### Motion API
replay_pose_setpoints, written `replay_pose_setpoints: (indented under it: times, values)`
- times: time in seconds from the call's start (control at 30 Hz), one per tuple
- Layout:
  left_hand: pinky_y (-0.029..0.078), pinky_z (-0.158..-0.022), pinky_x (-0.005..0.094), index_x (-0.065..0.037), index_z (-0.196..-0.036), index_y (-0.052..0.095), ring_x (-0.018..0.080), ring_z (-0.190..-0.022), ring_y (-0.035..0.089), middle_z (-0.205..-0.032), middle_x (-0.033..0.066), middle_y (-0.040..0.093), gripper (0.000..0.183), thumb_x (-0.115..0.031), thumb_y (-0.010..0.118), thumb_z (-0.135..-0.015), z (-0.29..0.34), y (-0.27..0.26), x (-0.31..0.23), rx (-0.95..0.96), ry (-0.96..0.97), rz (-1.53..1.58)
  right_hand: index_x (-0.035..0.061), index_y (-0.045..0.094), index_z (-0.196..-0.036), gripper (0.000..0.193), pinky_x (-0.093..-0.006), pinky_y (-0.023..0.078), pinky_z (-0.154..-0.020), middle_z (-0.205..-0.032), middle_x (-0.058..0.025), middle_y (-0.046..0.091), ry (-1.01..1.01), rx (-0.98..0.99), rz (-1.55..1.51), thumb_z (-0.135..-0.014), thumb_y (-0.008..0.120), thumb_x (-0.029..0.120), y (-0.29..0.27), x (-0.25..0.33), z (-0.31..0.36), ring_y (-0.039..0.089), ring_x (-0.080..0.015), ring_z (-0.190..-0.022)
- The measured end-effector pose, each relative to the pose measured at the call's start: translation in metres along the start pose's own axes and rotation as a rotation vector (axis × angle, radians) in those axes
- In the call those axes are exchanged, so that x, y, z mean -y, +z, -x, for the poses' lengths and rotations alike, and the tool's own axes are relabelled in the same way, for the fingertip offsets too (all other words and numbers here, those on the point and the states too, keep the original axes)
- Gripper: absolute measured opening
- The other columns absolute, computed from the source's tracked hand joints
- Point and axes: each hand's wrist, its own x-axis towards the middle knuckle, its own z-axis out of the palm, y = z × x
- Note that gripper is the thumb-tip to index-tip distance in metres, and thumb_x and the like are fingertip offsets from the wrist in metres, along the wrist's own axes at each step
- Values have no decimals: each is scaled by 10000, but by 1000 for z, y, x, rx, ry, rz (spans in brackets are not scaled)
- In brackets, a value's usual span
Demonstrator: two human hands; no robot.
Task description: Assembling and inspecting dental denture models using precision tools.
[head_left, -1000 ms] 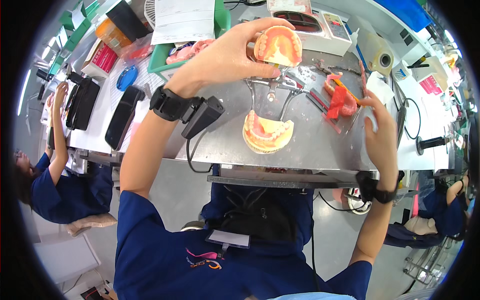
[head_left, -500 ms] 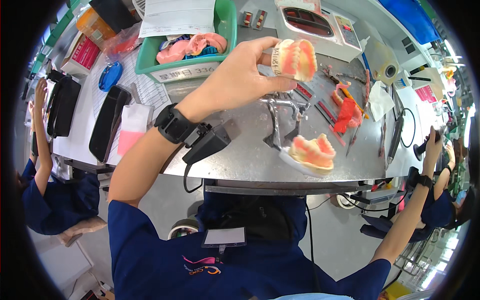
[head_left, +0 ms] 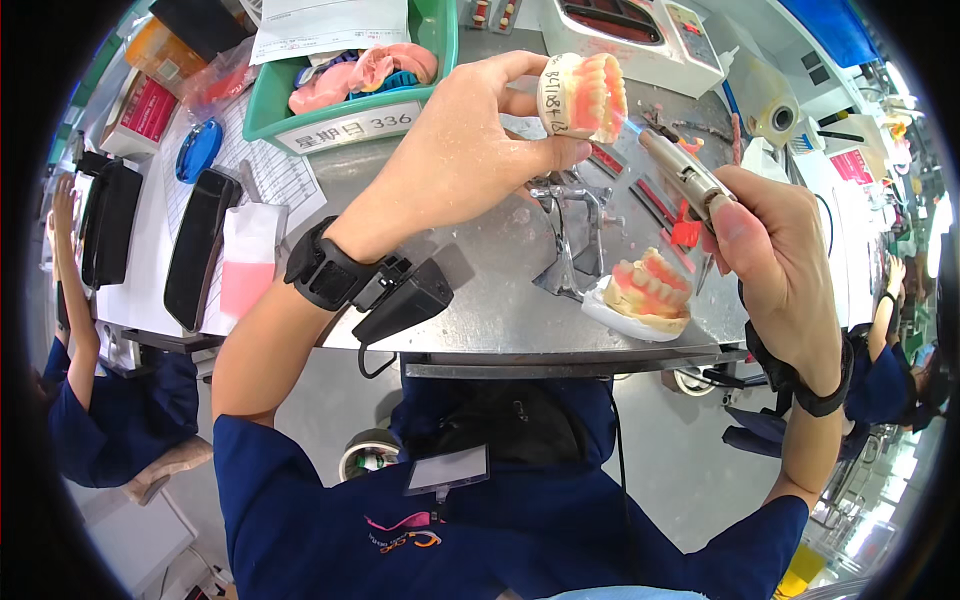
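My left hand [head_left: 450, 150] is closed around the cream plaster base of a dental model [head_left: 585, 97] with pink wax gums and a row of teeth, lifted over the bench with its teeth facing right. In my right hand [head_left: 775, 240] is a small metallic hand torch [head_left: 685, 170]. A thin bluish flame shows at its nozzle, close to the model's teeth side. Below, a metal articulator [head_left: 575, 225] rests on the bench. A second dental model [head_left: 652, 290], pink and cream on a white base, is at its near right end.
A green tray [head_left: 262, 125] with papers and pink pieces stands at the back left. The white wax heater [head_left: 635, 48] is at the back, with red wax strips [head_left: 655, 207] nearer. A black case [head_left: 200, 250] lies left. Other people work at both sides.
My right hand has come in from the far right with the torch, up to the model. The left hand still holds the model, now turned slightly. The bench view has shifted a little.
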Motion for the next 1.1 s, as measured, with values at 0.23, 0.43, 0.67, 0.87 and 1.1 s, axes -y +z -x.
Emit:
replay_pose_setpoints:
  times: [0.23,0.43,0.67,0.87,1.1]
  values:
    - [511,-650,216,12,-1313,513,85,-815,674,-976,100,726,598,-156,784,-806,1,-3,5,12,44,-18,-46,523,-742,495,-323,336,-518,-579,-104,412,1,4,107,-922,521,416,2,5,-2,388,-201,-535]
    - [468,-582,202,5,-1326,497,65,-722,638,-940,79,719,599,-143,779,-819,1,-5,3,42,51,-71,-51,542,-785,523,-308,337,-531,-589,-78,424,-74,11,228,-942,504,446,-1,11,-3,408,-149,-557]
    - [459,-619,187,-10,-1352,477,57,-871,642,-1098,44,686,549,-103,733,-876,2,-12,13,112,46,70,-54,569,-846,582,-313,345,-554,-641,-99,490,-97,-27,238,-955,481,511,1,12,8,441,-150,-600]
    - [529,-804,230,24,-1322,492,113,-1026,658,-1182,77,662,432,-87,652,-937,-3,-6,20,190,-70,293,-81,555,-1223,940,-246,376,-569,-869,-52,612,51,-265,-239,-897,368,781,9,-25,56,505,-94,-684]
    - [577,-847,291,43,-1294,499,229,-1019,693,-1185,117,657,414,-145,636,-952,-9,-6,28,355,-124,402,-49,656,-904,718,-239,355,-526,-643,-37,560,213,-230,-511,-949,385,614,24,-6,56,490,-91,-565]
